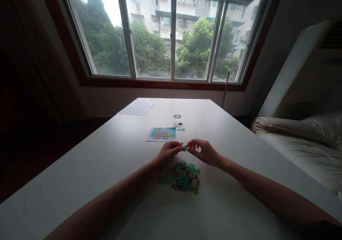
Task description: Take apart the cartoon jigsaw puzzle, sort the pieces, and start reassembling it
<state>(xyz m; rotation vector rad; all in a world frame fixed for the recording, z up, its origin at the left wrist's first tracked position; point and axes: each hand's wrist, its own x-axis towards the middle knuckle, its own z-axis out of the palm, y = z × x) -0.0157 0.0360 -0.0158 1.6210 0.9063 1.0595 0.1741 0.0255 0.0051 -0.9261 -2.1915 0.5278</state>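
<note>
My left hand (169,151) and my right hand (204,152) meet over the middle of the white table. A small green jigsaw piece (184,148) is pinched between their fingertips, the left fingers on one side of it and the right fingers on the other. A bit of pink shows just above it, too small to make out. Closer to me lies a loose heap of jigsaw pieces (183,175), mostly green with some tan, pink and yellow. Beyond my left hand, a picture sheet (162,133) with cartoon figures lies flat. Several green pieces (181,129) rest beside its right edge.
Two round items (177,124) lie farther up the white table (107,165). White paper (137,108) is at the far left corner. Past the table's far edge are a window and a thin stick (226,89). A cushioned seat (301,140) stands to the right.
</note>
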